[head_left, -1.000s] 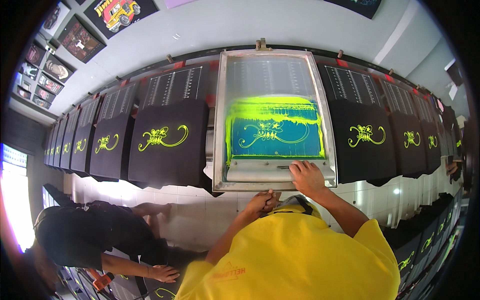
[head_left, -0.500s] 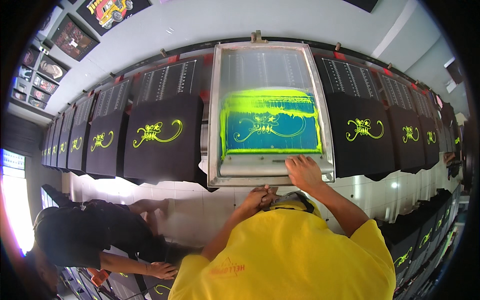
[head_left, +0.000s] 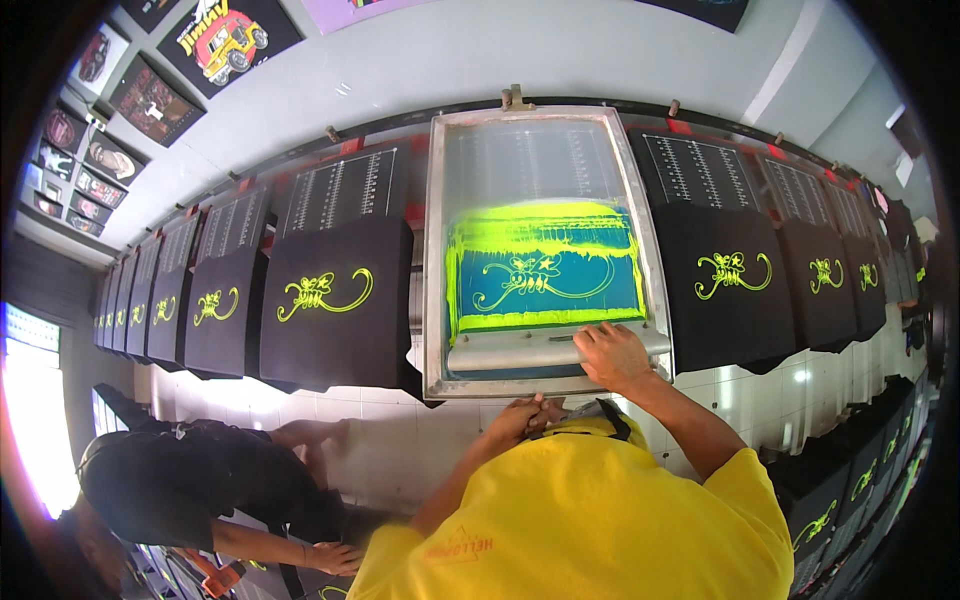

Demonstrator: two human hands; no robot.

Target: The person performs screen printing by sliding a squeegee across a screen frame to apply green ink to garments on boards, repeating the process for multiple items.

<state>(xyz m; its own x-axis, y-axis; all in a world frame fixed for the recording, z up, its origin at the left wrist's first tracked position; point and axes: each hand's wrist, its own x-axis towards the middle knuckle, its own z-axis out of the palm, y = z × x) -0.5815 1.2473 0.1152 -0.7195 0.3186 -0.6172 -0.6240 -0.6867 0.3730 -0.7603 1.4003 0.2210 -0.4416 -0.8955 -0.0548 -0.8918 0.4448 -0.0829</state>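
Note:
My right hand [head_left: 612,355] grips a long grey metal squeegee [head_left: 510,348], which lies across the near end of a framed printing screen [head_left: 437,250]. Bright yellow-green ink [head_left: 540,230] is smeared thickly over the middle of the mesh, and a narrower band runs along just beyond the squeegee. Between them, a curly line design [head_left: 535,275] shows on the blue-teal stencil. Just below the screen's near rim, my left hand [head_left: 515,420] has its fingers curled closed. What it holds, if anything, is hidden. A yellow shirt [head_left: 600,500] covers my body.
Black shirts [head_left: 325,330] printed with the same design lie on boards to the left, with another black shirt [head_left: 735,285] on the right. A person in black [head_left: 200,490] bends at lower left, one hand [head_left: 335,558] by the boards behind. A dark rail [head_left: 400,115] runs along the back.
The view has tilted, so the screen and boards sit lower and slightly further right. My right hand stays on the squeegee, and my left hand keeps its closed pose.

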